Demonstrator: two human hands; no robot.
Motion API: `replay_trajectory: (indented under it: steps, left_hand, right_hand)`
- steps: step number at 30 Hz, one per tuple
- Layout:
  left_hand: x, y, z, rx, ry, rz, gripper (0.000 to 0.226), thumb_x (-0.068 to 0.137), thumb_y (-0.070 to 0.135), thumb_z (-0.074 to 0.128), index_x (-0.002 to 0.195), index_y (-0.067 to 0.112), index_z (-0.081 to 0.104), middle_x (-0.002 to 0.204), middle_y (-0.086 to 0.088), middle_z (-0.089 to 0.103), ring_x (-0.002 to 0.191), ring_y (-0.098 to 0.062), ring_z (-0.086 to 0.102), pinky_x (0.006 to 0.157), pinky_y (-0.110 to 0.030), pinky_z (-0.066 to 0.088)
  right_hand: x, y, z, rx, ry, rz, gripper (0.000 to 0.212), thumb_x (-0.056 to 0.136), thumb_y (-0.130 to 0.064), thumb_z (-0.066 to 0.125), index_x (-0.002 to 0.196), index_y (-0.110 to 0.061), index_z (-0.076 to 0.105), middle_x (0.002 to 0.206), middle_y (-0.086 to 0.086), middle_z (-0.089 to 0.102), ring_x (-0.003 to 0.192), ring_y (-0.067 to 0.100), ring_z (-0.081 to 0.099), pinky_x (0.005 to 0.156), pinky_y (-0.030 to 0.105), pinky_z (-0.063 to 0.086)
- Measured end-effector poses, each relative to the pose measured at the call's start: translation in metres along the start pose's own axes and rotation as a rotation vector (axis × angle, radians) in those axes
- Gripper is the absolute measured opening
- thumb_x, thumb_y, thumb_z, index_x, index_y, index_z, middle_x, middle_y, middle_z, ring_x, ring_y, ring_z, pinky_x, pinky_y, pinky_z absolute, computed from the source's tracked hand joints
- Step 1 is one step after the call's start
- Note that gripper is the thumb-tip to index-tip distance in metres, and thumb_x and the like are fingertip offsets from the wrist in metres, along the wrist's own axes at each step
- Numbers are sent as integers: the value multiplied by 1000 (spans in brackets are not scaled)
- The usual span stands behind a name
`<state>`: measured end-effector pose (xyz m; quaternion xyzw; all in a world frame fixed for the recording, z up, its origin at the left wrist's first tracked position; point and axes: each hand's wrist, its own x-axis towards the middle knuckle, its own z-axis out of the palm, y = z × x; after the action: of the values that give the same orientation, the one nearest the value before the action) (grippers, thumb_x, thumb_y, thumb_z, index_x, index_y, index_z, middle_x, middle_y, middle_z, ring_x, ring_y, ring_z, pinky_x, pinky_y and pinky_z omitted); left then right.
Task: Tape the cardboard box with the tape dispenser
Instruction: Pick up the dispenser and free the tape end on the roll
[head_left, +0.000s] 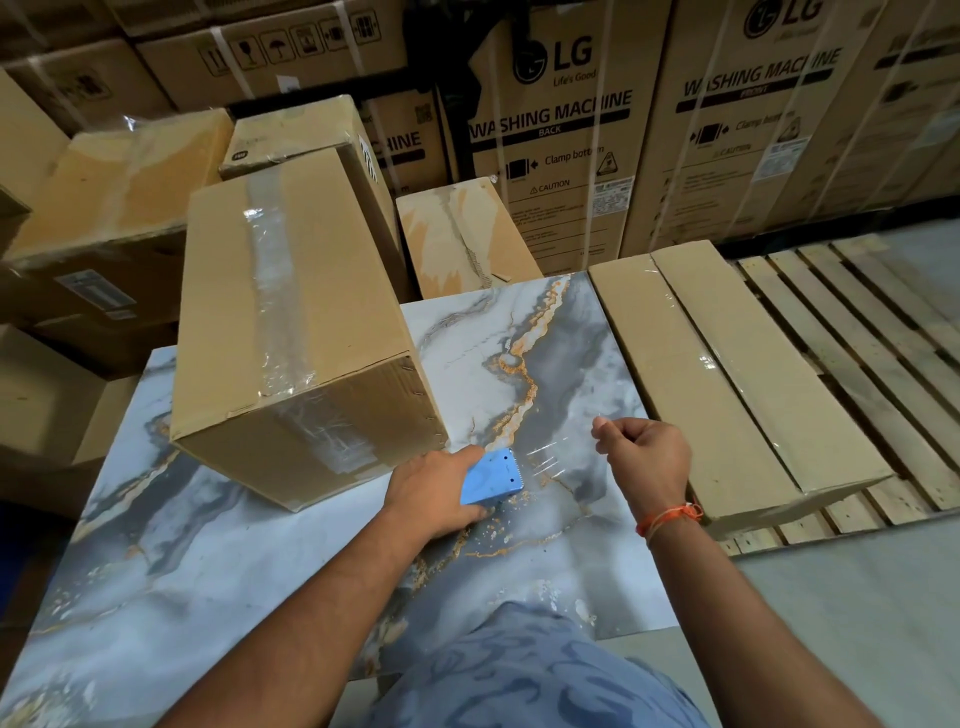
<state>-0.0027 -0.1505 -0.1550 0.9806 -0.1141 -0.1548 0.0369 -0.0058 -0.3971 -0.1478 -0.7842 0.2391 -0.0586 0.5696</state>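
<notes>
A long brown cardboard box (291, 332) lies on the marble-patterned table (208, 561), with a strip of clear tape running along its top seam and down its near end. Just right of the box's near corner, my left hand (434, 493) grips a blue tape dispenser (491, 478) with a toothed cutter edge. My right hand (641, 457) is to the right of it, fingers pinched on the free end of a clear tape strip (558, 457) stretched between the dispenser and that hand, above the tabletop.
Two flat wrapped cartons (727, 374) lie on a wooden pallet (872, 343) to the right. A torn-topped box (462, 239) stands behind the table. More cartons are stacked at left (104, 208), and large washing-machine boxes (571, 130) form the back wall.
</notes>
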Motion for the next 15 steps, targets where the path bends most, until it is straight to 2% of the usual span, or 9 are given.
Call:
replay_trajectory:
  steps: [3, 9, 15]
  left_hand:
    - [-2, 1, -3, -9, -5, 4, 58, 76, 60, 71, 125, 36, 51, 109, 0, 69, 101, -29, 65, 71, -32, 37]
    - [-8, 2, -3, 18, 7, -17, 60, 77, 58, 72, 128, 37, 49, 111, 0, 69, 105, -28, 65, 74, -33, 37]
    - [-3, 15, -5, 108, -32, -28, 53, 78, 48, 71, 125, 34, 52, 111, -4, 69, 106, -31, 65, 75, -33, 39]
  right_hand:
    - [2, 2, -1, 16, 7, 33, 24, 88, -22, 73, 69, -7, 78, 68, 5, 75, 72, 8, 70, 74, 29, 55]
    - [3, 9, -2, 27, 3, 68, 22, 88, -22, 73, 71, -8, 78, 67, 3, 74, 69, 11, 70, 74, 30, 56]
    - [1, 6, 0, -10, -28, 26, 26, 89, -22, 71, 69, -5, 77, 67, 5, 74, 66, 5, 67, 62, 19, 47]
